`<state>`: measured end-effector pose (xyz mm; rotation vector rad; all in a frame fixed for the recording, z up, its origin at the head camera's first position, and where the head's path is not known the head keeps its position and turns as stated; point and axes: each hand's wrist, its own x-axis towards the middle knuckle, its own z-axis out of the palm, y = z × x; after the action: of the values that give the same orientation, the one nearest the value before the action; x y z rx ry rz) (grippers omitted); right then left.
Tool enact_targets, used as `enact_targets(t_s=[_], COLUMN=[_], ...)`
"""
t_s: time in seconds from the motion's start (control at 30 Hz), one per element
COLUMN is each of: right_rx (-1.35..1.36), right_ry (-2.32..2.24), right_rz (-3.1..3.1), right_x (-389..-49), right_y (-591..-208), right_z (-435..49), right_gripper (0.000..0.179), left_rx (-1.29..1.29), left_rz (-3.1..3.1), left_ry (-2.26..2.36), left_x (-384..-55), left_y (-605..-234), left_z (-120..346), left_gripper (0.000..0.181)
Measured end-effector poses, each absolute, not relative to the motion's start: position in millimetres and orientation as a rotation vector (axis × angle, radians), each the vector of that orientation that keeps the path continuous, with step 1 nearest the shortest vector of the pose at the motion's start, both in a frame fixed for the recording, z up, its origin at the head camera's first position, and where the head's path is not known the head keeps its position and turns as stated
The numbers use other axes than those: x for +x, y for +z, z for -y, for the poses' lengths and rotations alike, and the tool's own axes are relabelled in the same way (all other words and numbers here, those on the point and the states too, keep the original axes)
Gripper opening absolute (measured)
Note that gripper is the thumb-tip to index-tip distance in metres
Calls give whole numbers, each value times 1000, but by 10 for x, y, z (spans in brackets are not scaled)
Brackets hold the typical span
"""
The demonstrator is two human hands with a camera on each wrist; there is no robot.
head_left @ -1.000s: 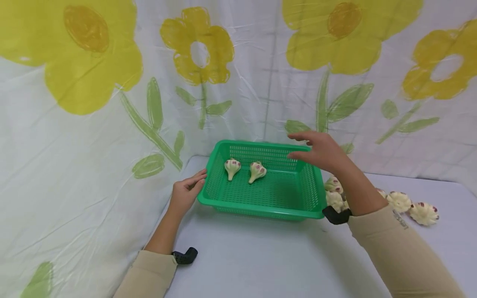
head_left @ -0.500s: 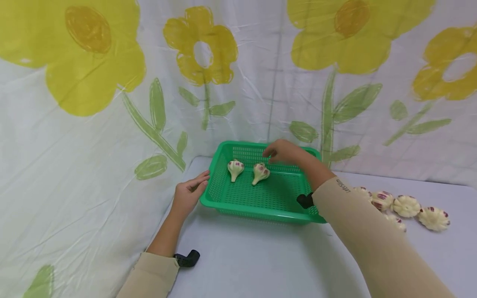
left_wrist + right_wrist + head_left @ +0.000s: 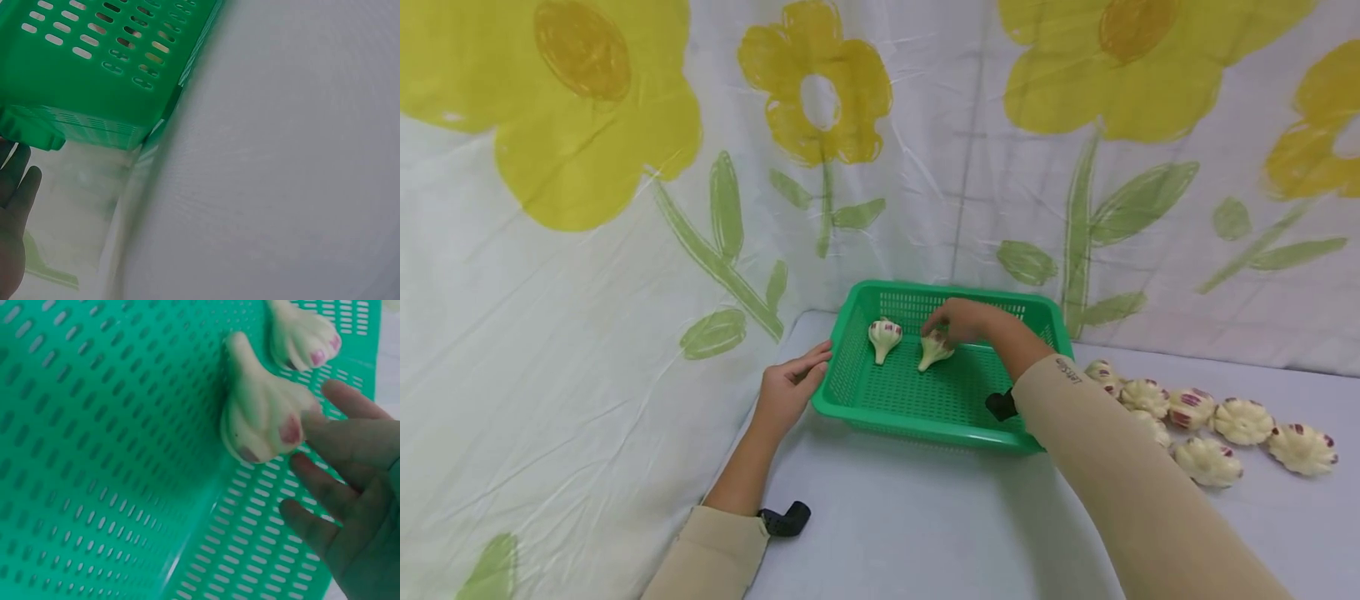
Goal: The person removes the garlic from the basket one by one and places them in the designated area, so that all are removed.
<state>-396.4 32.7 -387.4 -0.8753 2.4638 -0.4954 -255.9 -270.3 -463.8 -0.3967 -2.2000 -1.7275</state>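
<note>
A green plastic basket (image 3: 925,427) with slotted walls stands on the table against the curtain. Inside it lie two garlic bulbs, a left one (image 3: 884,337) and one nearer the middle (image 3: 933,355). My left hand (image 3: 785,390) rests its fairly straight fingers against the basket's left rim; in the left wrist view its fingers (image 3: 24,187) meet the rim's underside. My right hand (image 3: 972,321) reaches down over the middle bulb and partly hides it. In the right wrist view the thumb touches this garlic bulb (image 3: 265,412) while the other fingers are spread apart, not closed round it.
Several more garlic bulbs (image 3: 1243,422) lie in a cluster on the white table (image 3: 917,533), right of the basket. A white curtain (image 3: 925,150) with yellow flowers hangs close behind the basket and along the left side.
My right hand has moved left and down from above the basket's right side to the middle bulb. The left hand has stayed at the rim. The view has shifted slightly.
</note>
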Motion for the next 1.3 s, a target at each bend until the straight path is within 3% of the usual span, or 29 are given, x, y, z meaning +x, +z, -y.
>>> enact_targets(t_s=[0.37, 0.5, 0.9, 1.3], right_rx=[-867, -852, -736, -718], right_ry=[-389, -378, -366, -280], right_rz=[-2478, -2471, -2423, -2379], right_x=[-3934, -3915, -3856, -3883], right_y=[-3919, -3946, -3945, -4007], right_z=[-353, -359, -357, -322], right_gripper=[54, 49, 68, 73], left_rx=[-360, -376, -382, -383], left_rz=[2253, 2266, 2233, 2246], left_ry=[-1718, -1690, -1708, -1730], left_x=[-2459, -2375, -2554, -2416], left_y=[-4484, -4353, -4620, -4368], left_z=[2667, 2617, 2698, 2610], left_gripper=[27, 27, 26, 27])
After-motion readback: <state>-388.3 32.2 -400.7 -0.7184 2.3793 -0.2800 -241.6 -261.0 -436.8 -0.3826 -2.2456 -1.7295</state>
